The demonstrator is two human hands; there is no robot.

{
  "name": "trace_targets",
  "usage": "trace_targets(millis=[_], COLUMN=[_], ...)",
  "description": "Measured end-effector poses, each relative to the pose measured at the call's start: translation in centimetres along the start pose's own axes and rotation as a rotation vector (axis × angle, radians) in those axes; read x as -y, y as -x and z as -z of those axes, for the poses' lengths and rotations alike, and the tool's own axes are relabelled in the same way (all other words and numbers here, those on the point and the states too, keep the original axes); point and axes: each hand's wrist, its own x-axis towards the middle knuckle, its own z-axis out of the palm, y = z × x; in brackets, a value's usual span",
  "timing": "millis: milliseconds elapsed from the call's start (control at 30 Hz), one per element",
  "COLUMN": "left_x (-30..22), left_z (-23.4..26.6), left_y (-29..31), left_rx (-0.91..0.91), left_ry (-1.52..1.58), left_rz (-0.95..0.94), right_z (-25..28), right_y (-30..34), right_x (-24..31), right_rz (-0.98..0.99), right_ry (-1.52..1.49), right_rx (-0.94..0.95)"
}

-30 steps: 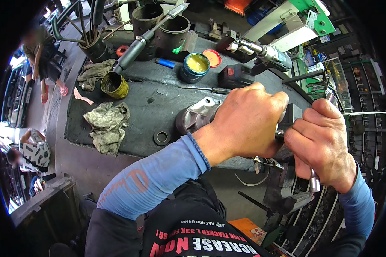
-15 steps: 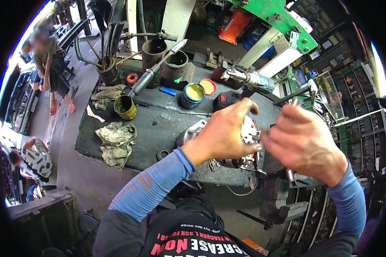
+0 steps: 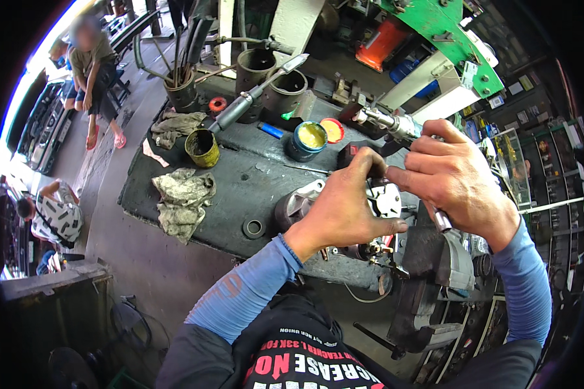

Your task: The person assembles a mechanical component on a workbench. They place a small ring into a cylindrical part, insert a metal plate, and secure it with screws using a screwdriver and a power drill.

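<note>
My left hand (image 3: pixel 347 207) is over the machine parts on the bench, thumb and forefinger spread wide apart in a C shape. A silver flanged metal part (image 3: pixel 388 201) shows between them; contact with it cannot be made out. My right hand (image 3: pixel 457 178) is closed around a silver socket-type tool (image 3: pixel 442 220), whose round end sticks out below the fingers. The fingertips of my right hand are close to the left forefinger. Under my left hand, a grey cast-metal housing (image 3: pixel 293 211) is partly hidden. A metal ring (image 3: pixel 254 228) lies beside it.
On the dark bench (image 3: pixel 240 188) are an open grease tub (image 3: pixel 307 141), a yellow can (image 3: pixel 202 149), a crumpled rag (image 3: pixel 183 201) and a power tool (image 3: pixel 389 123). A bench vise (image 3: pixel 428 318) is at the near right. A person (image 3: pixel 91 71) sits at far left.
My right hand has moved up and inward toward my left hand, and the tool in it is tilted differently. The whole view has shifted slightly; my left hand keeps its spread pose.
</note>
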Motion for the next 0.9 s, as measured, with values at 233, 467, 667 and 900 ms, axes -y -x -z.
trace_targets(millis=[233, 467, 667, 900], left_x=[1.4, 0.5, 1.1, 1.0], left_z=[-0.5, -0.8, -1.4, -1.7], left_y=[-1.0, -0.7, -0.8, -0.6], left_rx=[0.063, -0.111, -0.161, -0.208], left_ry=[0.455, 0.093, 0.095, 0.115], left_rz=[0.085, -0.004, -0.076, -0.097], right_z=[-0.3, -4.5, -5.0, -5.2], right_y=[-1.3, -2.6, -3.2, -3.4], right_x=[1.3, 3.6, 3.9, 4.4], right_rz=[-0.181, -0.460, -0.470, -0.529], right_ry=[-0.138, -0.046, -0.029, -0.045], right_rx=[-0.004, -0.497, -0.622, -0.656])
